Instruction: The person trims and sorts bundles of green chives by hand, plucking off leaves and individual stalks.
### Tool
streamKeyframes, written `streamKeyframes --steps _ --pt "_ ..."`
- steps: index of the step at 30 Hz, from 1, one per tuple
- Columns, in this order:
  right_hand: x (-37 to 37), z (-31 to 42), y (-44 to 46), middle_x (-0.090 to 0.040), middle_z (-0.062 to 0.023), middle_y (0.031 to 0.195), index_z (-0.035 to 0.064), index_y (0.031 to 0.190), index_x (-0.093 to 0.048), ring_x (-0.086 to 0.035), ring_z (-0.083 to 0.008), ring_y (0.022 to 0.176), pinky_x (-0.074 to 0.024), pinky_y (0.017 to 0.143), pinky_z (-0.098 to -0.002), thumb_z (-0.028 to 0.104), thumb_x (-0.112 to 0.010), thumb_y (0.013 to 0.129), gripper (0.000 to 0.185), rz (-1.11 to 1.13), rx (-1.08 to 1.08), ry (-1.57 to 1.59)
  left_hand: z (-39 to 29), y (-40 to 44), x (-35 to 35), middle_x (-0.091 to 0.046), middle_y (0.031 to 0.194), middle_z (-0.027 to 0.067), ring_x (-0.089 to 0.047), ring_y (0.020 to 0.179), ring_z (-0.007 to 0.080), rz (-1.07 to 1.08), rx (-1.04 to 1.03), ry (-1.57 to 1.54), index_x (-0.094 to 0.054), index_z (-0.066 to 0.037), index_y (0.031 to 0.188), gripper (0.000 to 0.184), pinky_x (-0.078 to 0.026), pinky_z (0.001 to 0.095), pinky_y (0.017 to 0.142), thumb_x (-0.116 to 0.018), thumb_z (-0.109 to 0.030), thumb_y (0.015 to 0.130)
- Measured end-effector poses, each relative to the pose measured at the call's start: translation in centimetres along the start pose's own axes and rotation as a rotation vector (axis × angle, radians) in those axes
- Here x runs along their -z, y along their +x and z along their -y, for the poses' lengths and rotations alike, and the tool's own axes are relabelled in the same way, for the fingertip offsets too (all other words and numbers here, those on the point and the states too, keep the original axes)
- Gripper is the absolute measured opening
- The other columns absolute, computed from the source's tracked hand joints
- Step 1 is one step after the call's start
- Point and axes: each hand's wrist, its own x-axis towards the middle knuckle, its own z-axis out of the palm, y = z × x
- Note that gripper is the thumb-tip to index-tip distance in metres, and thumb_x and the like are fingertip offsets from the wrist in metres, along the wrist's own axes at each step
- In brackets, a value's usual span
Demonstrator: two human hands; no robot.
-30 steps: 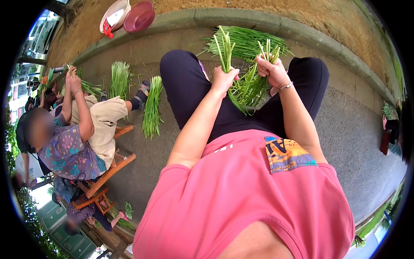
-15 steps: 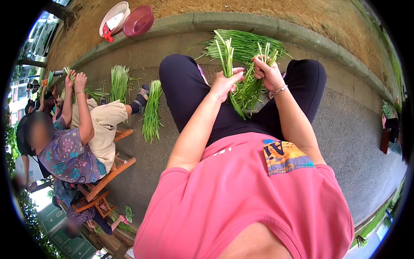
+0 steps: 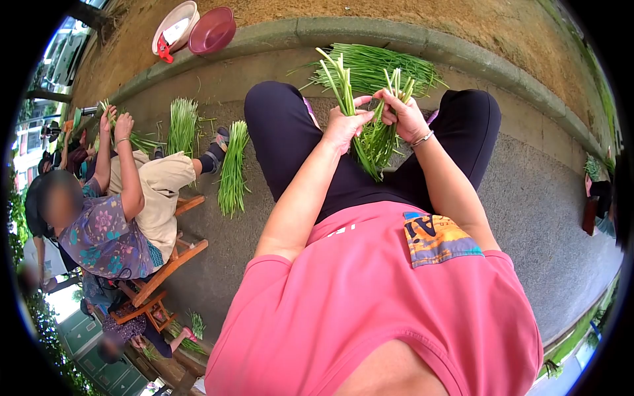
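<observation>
My left hand [image 3: 346, 127] is closed around a bunch of garlic chives [image 3: 341, 84], pale stem ends pointing up and away from me. Beside it, my right hand [image 3: 405, 119], with a bracelet at the wrist, grips a second bunch of chives [image 3: 397, 84]. The fingertips of both hands are close together between my knees. Green leaves [image 3: 375, 153] hang below the hands over my lap. Beyond the hands, a large pile of chives [image 3: 383, 66] lies on the ground by the kerb.
Two chive bundles lie on the pavement at left, one [image 3: 183, 125] farther and one [image 3: 233, 170] nearer. A seated person [image 3: 105, 231] on a wooden chair [image 3: 173, 267] handles chives. Beyond the kerb [image 3: 356, 30] stand a pale basin [image 3: 185, 16] and a dark red basin [image 3: 212, 32].
My right hand has moved left, bringing its fingertips toward my left hand. The bunch in my left hand leans more to the left. Both hands still hold chives.
</observation>
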Motion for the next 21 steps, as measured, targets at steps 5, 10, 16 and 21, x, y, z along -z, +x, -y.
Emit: streamKeyframes --steps 5,10,16,21 --pt "0.2 0.3 0.0 -0.042 0.0025 0.059 0.0019 0.088 -0.058 -0.033 -0.0065 0.044 -0.0282 0.043 -0.022 0.022 -0.05 0.088 0.021 -0.01 0.028 0.0 -0.3 -0.3 -0.1 -0.063 0.077 0.0083 -0.041 0.044 0.0029 -0.044 -0.001 0.012 -0.05 0.001 0.114 0.039 -0.029 0.0147 0.038 -0.061 -0.007 0.078" --pt "1.5 2.2 -0.2 -0.043 0.0017 0.061 0.005 0.082 -0.055 -0.033 -0.007 0.047 -0.0298 0.046 -0.0215 0.026 -0.045 0.09 0.024 -0.026 0.083 -0.027 0.1 0.0 0.4 -0.063 0.078 0.0092 -0.039 0.042 0.0032 -0.084 0.009 0.057 -0.053 0.001 0.108 0.031 -0.03 0.0147 0.038 -0.059 -0.011 0.08" --pt "2.3 3.2 0.2 -0.05 -0.001 0.07 0.0071 0.081 -0.052 -0.042 -0.0098 0.055 -0.0391 0.054 -0.023 0.026 -0.045 0.091 0.022 -0.089 0.162 -0.091 0.4 0.1 0.7 -0.063 0.076 0.0101 -0.039 0.041 0.0036 -0.064 0.026 0.092 -0.051 0.001 0.111 0.033 -0.031 0.0152 0.038 -0.058 -0.015 0.083" --pt "2.8 3.4 -0.1 -0.049 -0.002 0.066 0.0073 0.083 -0.049 -0.045 -0.0122 0.054 -0.041 0.055 -0.0256 0.027 -0.045 0.091 0.021 -0.046 0.094 -0.17 0.9 0.2 0.6 -0.063 0.075 0.0101 -0.039 0.041 0.0042 -0.118 0.015 0.184 -0.04 0.0 0.121 0.045 -0.031 0.0157 0.038 -0.058 -0.016 0.082"
